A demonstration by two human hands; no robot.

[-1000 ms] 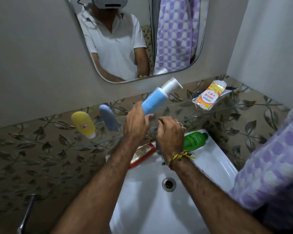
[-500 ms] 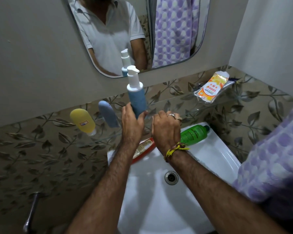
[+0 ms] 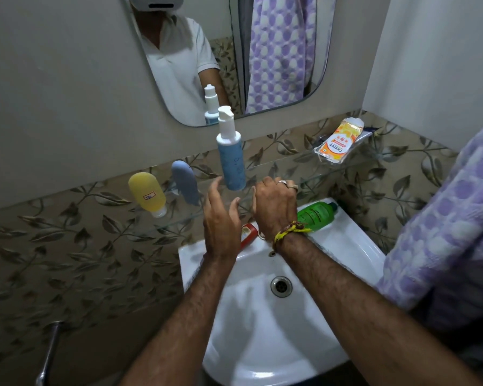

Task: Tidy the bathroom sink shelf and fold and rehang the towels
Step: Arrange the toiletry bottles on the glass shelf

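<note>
A blue pump bottle [image 3: 232, 160] with a white top stands upright on the glass shelf [image 3: 346, 165] below the mirror. My left hand [image 3: 221, 221] is just under and beside it, fingers spread, not touching it. My right hand [image 3: 273, 207] is at the shelf's front edge with its fingers curled away from me; what they hold is hidden. A yellow bottle [image 3: 147, 194] and a grey-blue bottle [image 3: 186, 185] lie on the shelf's left part. An orange sachet pack [image 3: 338, 143] lies at its right end. A purple-and-white towel [image 3: 444, 218] hangs at the right.
A green bottle [image 3: 317, 214] and a red tube [image 3: 247, 232] lie on the back rim of the white sink [image 3: 346, 246]. The mirror [image 3: 276, 51] shows the towel and the pump bottle. A metal pipe [image 3: 49, 355] stands at the lower left.
The blue pump bottle went from tilted in my left hand to upright on the shelf. My left hand has let go and opened. My right hand stayed at the shelf edge.
</note>
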